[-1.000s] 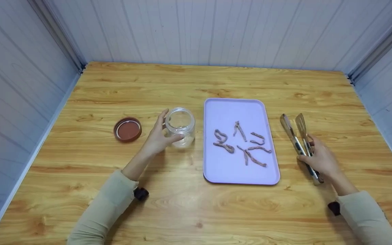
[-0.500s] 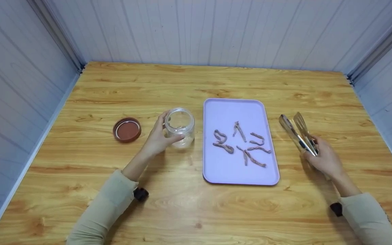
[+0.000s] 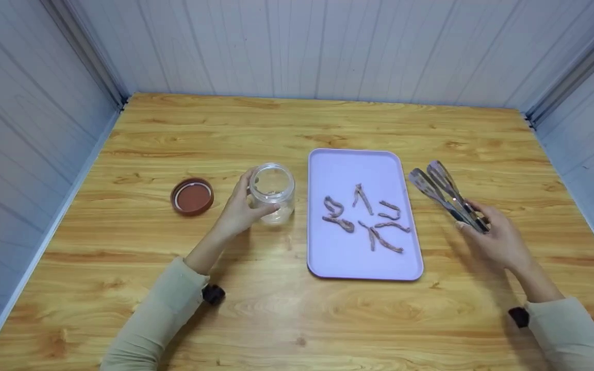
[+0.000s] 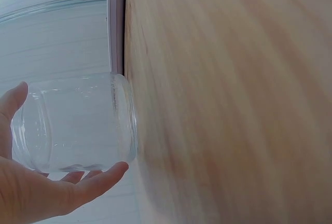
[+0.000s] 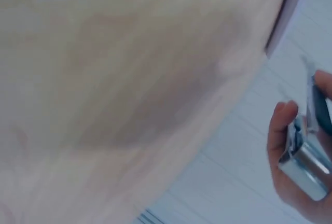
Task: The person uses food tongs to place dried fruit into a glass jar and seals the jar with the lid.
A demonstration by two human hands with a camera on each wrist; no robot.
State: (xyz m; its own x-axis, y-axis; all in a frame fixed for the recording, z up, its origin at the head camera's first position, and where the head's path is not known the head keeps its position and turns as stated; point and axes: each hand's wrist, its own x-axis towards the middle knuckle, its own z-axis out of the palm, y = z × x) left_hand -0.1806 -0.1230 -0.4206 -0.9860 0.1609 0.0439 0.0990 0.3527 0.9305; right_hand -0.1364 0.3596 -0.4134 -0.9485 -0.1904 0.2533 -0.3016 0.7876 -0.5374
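Note:
A clear jar point(image 3: 275, 198) without its lid stands upright on the table, left of the tray. My left hand point(image 3: 239, 208) grips it from the left side, thumb in front and fingers around the back; in the left wrist view the jar point(image 4: 78, 123) looks empty. Right of the tray, my right hand point(image 3: 498, 237) holds metal tongs point(image 3: 441, 193) by the handles, above the table, with their two slotted ends apart and pointing toward the tray. The right wrist view catches the tongs' metal end point(image 5: 306, 172) within the fingers.
A lilac tray point(image 3: 348, 263) lies mid-table, bearing several brown, twisted, dried strips point(image 3: 363, 198). A reddish-brown lid point(image 3: 193, 197) rests to the left of the jar. Pale panel walls point(image 3: 297, 46) enclose the table's back and sides.
My right hand has lifted the tongs off the table and shifted its hold toward their back end. The tongs' tips have moved left, nearer the tray. The left hand and jar look unchanged.

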